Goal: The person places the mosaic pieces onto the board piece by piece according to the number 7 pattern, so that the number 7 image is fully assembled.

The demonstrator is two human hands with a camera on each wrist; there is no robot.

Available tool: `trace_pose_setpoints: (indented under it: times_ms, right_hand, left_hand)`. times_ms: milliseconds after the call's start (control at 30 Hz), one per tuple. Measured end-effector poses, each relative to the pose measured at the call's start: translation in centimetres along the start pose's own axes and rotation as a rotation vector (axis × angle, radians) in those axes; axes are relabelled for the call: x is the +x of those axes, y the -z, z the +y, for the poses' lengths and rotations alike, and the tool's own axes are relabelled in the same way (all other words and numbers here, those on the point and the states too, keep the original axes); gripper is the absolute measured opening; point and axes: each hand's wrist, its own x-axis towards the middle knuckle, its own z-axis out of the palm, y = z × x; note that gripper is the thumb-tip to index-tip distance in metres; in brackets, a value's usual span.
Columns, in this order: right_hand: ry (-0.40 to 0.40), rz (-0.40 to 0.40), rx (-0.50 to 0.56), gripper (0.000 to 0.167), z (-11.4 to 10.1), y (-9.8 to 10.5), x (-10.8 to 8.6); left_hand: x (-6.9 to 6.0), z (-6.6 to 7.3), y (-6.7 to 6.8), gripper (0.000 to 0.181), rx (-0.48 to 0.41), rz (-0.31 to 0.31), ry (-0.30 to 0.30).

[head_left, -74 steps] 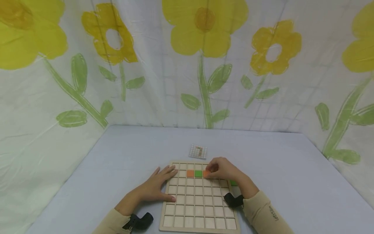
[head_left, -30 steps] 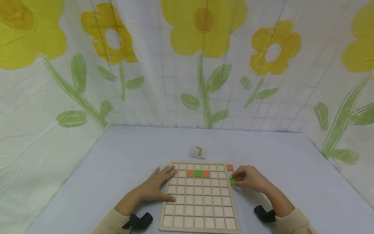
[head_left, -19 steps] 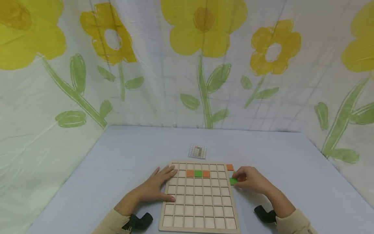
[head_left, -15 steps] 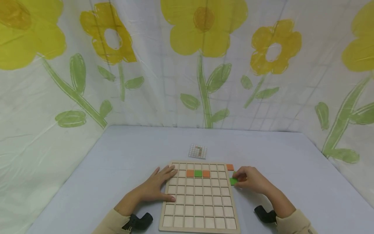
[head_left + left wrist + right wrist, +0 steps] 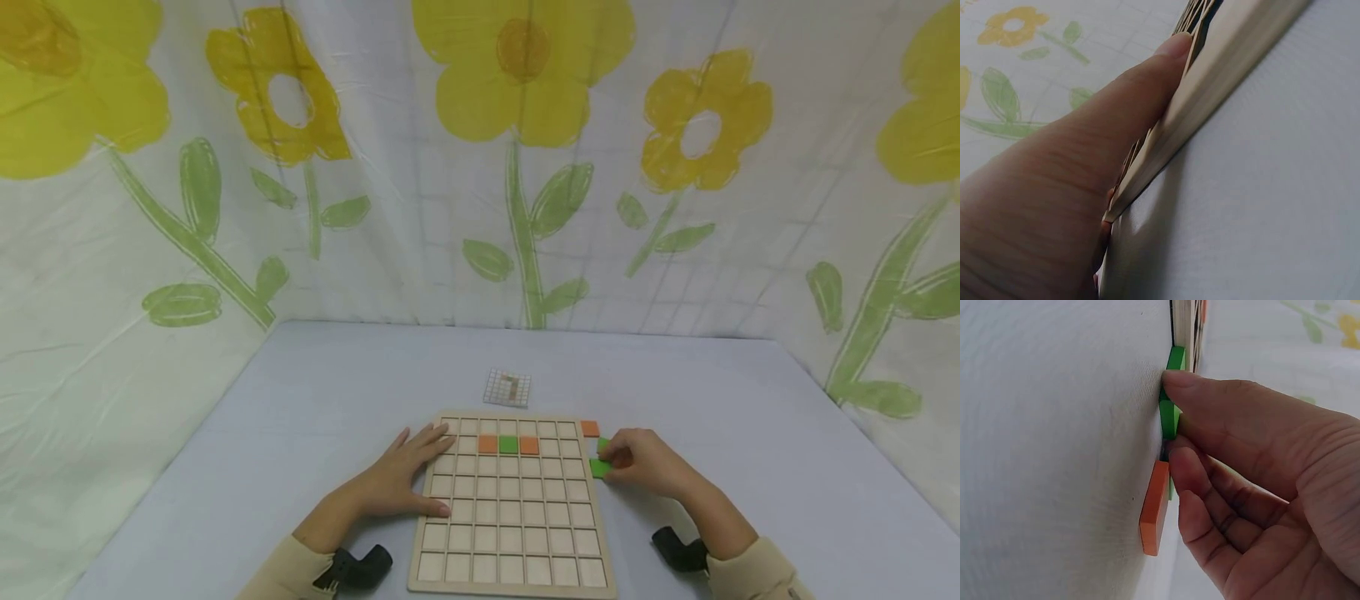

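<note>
My left hand [image 5: 405, 471] lies with spread fingers on the left edge of a wooden grid board [image 5: 513, 593]; the thumb rests over its rim in the left wrist view. One row of the board holds an orange tile [image 5: 488, 444], a green tile [image 5: 508, 445] and another orange tile [image 5: 528, 446]. At the board's right side, my right hand [image 5: 648, 461] pinches a green tile [image 5: 1169, 420] between thumb and fingers, partly covering it. Green shows on both sides of the thumb. An orange tile [image 5: 1155, 509] lies on the table just below the fingers in the right wrist view.
Behind the board lies a small printed grid card [image 5: 507, 388] with a coloured pattern. One loose orange tile [image 5: 590, 428] sits by the board's far right corner. A pale cloth covers the table [image 5: 360, 358], and a flower-printed curtain [image 5: 420, 275] hangs behind it.
The right hand left the orange tile in the row and moved right to the green tiles beside the board. Lately a green tile has shifted slightly towards me. The left hand stayed put.
</note>
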Motion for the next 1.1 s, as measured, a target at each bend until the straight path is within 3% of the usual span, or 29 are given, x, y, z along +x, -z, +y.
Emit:
trace_pose_setpoints:
  times_ms: [533,900,1100]
  right_hand:
    - [0.021,-0.031,-0.007,0.023,0.2,0.4,0.0]
    - [0.091,-0.028,0.032,0.019,-0.7,0.7,0.7]
    - [0.089,-0.048,0.063,0.021,-1.6,0.1,1.3]
  left_hand:
    - [-0.2,0.0,0.0,0.098,-0.013,-0.001,-0.03]
    - [-0.1,-0.1,-0.1,0.1,-0.002,0.006,-0.02]
    - [-0.1,-0.1,-0.1,0.1,0.002,0.006,-0.022]
